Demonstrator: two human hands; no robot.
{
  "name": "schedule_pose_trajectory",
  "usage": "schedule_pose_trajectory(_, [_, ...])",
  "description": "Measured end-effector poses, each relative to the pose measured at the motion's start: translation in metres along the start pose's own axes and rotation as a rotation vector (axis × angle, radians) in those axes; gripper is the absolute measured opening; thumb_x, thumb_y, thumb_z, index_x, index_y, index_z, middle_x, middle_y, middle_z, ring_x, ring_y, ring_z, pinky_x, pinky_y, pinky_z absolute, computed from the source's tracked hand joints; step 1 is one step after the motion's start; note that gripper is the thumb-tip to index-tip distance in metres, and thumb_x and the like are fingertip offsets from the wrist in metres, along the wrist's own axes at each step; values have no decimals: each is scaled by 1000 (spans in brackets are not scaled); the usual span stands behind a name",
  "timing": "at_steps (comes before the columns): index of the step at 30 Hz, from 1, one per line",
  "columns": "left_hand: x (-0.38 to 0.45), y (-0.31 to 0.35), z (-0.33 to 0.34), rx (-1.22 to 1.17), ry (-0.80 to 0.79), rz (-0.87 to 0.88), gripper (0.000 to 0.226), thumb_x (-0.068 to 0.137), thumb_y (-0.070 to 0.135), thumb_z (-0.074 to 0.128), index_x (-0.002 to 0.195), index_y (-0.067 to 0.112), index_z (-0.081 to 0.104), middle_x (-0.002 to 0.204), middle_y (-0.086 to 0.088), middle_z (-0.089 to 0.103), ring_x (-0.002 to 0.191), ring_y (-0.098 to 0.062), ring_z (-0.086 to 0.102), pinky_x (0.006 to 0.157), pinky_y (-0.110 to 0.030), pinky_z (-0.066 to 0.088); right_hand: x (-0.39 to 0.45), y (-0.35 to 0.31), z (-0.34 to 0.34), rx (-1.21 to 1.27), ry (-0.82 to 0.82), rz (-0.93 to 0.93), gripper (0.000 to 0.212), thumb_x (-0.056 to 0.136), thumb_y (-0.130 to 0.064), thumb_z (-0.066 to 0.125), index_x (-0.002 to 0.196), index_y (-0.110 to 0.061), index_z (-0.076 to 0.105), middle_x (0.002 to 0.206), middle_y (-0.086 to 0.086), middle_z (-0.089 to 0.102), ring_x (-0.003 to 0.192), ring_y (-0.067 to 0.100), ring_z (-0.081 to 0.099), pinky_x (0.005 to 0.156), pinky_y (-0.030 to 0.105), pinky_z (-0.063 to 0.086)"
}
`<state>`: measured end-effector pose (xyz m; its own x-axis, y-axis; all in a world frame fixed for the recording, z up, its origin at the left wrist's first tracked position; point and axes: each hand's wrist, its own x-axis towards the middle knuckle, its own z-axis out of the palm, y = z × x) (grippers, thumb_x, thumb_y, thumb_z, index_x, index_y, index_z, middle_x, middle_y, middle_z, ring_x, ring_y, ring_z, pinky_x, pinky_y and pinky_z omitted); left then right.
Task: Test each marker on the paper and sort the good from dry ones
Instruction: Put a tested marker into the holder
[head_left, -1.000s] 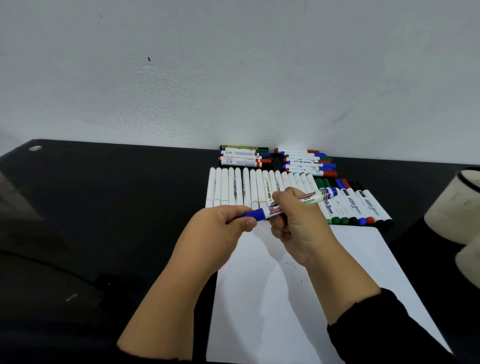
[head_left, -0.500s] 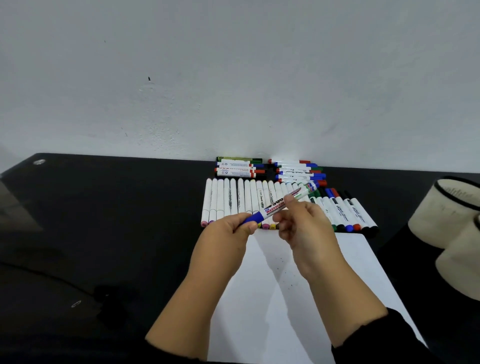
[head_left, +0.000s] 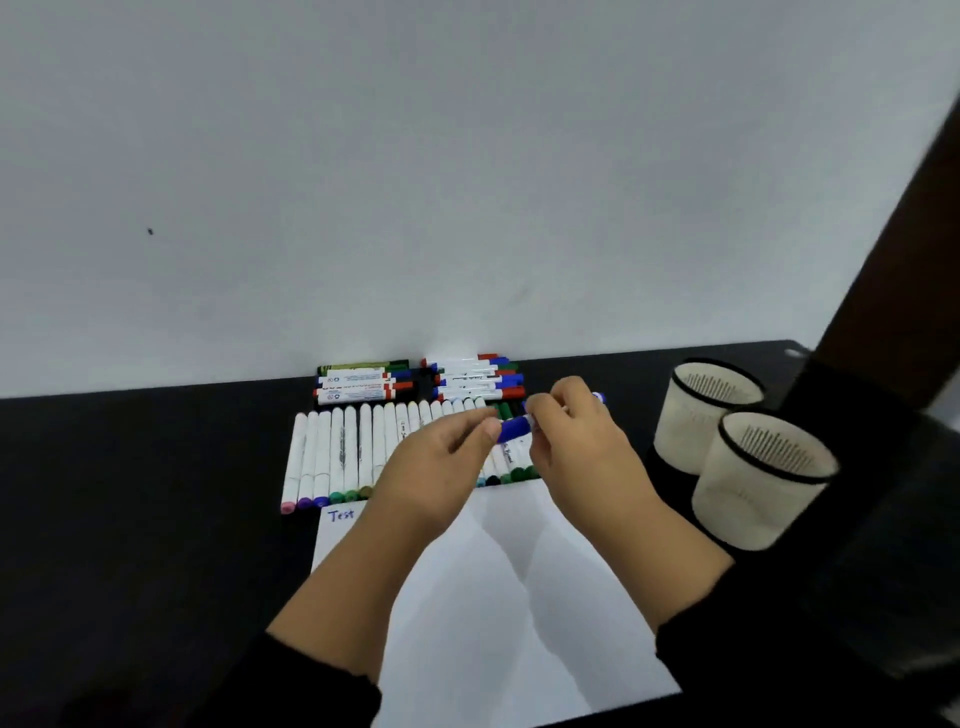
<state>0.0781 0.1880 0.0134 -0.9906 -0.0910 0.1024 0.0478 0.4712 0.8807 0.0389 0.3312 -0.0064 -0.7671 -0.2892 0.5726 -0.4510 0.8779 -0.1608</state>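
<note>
Right hand (head_left: 576, 447) hides the marker (head_left: 514, 428) barrel (mostly).

I have swung the blue-capped white marker (head_left: 514, 427) rightwards, my right hand (head_left: 571, 441) now covering its barrel.

Looks like an office or study desk setup, staged for a sorting job: glossy black tabletop (head_left: 130, 493) pushed against a plain pale wall (head_left: 467, 182). At 12 o'clock, stacked whiteboard markers (head_left: 363, 387) by the wall, a long row of white-barrelled pens (head_left: 337, 452) laid side by side just in front. White paper sheet (head_left: 493, 597) at 6 o'clock with "Test" handwritten in its top-left corner. Two cream mesh pen cups (head_left: 758, 483) with black rims at 2 o'clock, touching each other. Dark upright edge (head_left: 904, 218) at 1-2 o'clock, can't tell what it is
</note>
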Motion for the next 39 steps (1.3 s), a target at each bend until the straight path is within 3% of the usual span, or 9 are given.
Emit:
schedule_pose_trajectory(4, [34,2,37,6,-46,121,43,97,45,35,136,33,45,139,11,46,127,-6,40,98,-22,30,12,42,-18,33,37,124,31,66,9,72,95,0,63,96,20,57,70,34,58,53,27,35])
schedule_pose_trajectory(9, [70,-21,100,438,-162,129,54,99,44,30,148,23,23,154,3,23,141,-13,19,113,-30,18,21,89,-38,20,21,264,28,85,-2,57,113,-3,56,121,12,46,94,28,55,70,32,46])
schedule_pose_trajectory(12, [77,-43,125,741,-206,140,61,99,48,23,150,19,10,158,-1,7,144,-17,5,116,-32,5,24,110,-48,7,-25,343,28,90,-6,54,118,-8,53,125,6,42,97,23,53,72,25,39])
schedule_pose_trajectory(16, [75,-55,139,918,-209,157,64,98,50,19,150,18,-1,158,-3,-5,145,-19,-5,114,-34,-4,30,135,-53,-12,-132,460,26,91,-9,50,117,-11,50,122,7,43,94,25,55,84,36,49])
schedule_pose_trajectory(21, [76,-62,142,922,-199,133,64,98,50,18,150,20,0,158,-2,-5,145,-18,-6,114,-34,-5,33,156,-51,19,-190,499,23,91,-11,48,114,-9,50,115,7,44,90,25,53,80,35,46])
schedule_pose_trajectory(24, [78,-63,143,899,-197,126,63,97,50,19,150,20,1,158,-1,-4,145,-17,-5,115,-34,-4,39,166,-49,36,-241,529,3,90,-11,47,93,-10,48,99,4,43,78,20,47,69,29,36])
schedule_pose_trajectory(30, [77,-62,144,873,-189,125,62,98,48,22,150,20,3,158,0,-2,145,-17,-3,115,-33,-2,49,182,-41,183,-297,633,23,88,-14,48,67,-16,38,64,0,41,55,13,37,51,25,29])
schedule_pose_trajectory(36, [77,-64,144,875,-178,131,62,98,48,22,150,20,3,158,0,-2,145,-17,-2,116,-33,-2,53,191,-43,246,-348,597,15,90,-28,55,99,-17,51,80,-3,53,66,10,49,53,22,35])
schedule_pose_trajectory(39, [77,-65,144,871,-169,134,62,98,48,22,150,20,4,158,1,-1,145,-16,-2,116,-33,-1,53,192,-43,181,-379,556,16,90,-29,55,95,-14,56,82,0,56,70,13,50,55,21,37])
